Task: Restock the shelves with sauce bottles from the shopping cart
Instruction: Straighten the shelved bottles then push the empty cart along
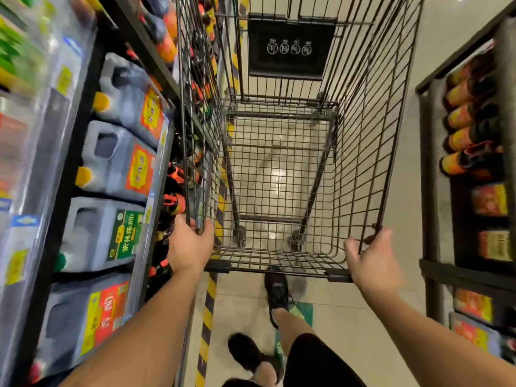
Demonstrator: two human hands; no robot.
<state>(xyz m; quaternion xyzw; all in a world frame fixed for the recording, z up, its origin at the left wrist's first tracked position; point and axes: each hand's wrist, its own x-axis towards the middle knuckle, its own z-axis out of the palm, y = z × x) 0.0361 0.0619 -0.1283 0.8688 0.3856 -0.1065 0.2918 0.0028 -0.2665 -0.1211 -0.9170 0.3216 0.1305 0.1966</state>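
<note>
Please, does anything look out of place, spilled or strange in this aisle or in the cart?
One oddity: the shopping cart holds nothing to restock; only the floor shows through its wire bottom. The left hand and right hand grip its near top corners. No spill shows; the left shelves are too blurred to judge.

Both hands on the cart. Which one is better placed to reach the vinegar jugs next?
Left, probably. The left hand grips the shopping cart at its rim corner beside the shelf of vinegar jugs; the right hand holds the opposite corner, across the basket.
</note>
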